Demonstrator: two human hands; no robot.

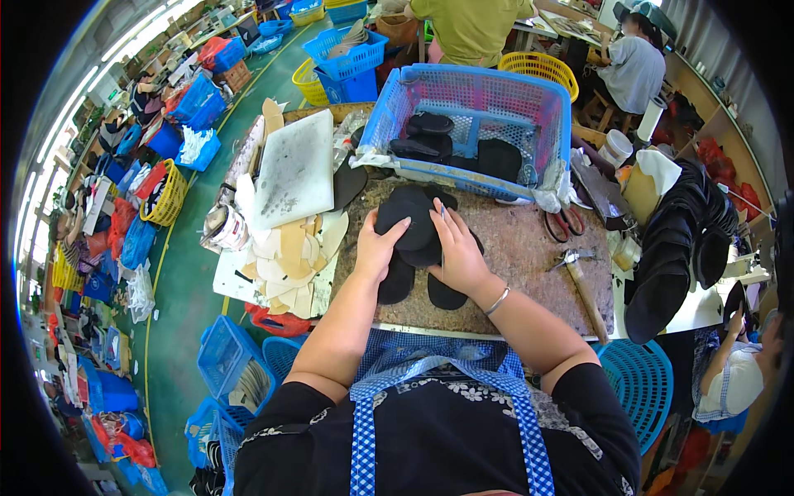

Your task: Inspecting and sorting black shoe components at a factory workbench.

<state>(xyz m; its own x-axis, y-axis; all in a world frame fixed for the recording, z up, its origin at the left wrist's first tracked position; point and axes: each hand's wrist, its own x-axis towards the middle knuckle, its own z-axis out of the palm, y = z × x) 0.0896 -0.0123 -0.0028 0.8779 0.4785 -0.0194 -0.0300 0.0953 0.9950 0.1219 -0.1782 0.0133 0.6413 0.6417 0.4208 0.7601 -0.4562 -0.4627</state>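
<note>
We are looking down on the worktop (529, 248), a mottled brown pad, and both hands are on a small pile of black insoles (413, 221) lying near its middle, a little toward the far edge. Our left hand (382, 246) lies with its fingers spread flat over the top piece, pressing rather than pinching; our right hand (457, 252) curls its fingers over the right edge of the same pile, thumb tucked at the side, so neither hand is closed into a fist. More black insoles (397, 281) stick out below the hands toward the near edge. We judge these pieces light, thin and floppy, likely to bend if lifted by one end, and a bit prone to slide over each other, so the safer hold seems to be at the long edges or flat under the palm, keeping the stack square. Now the containers: the blue mesh basket (480, 91) stands at the far edge of the worktop, just beyond the pile, and holds several more black sole pieces (430, 136), some stacked at its left side and one flat near the middle. A yellow basket (538, 68) sits behind it; we cannot tell what is inside. On the right of the worktop lie red-handled scissors (566, 221) and a hammer (583, 285), well apart from the hands. Off the left edge rests a white cutting board (296, 169) above a heap of tan cut-outs (289, 260).
</note>
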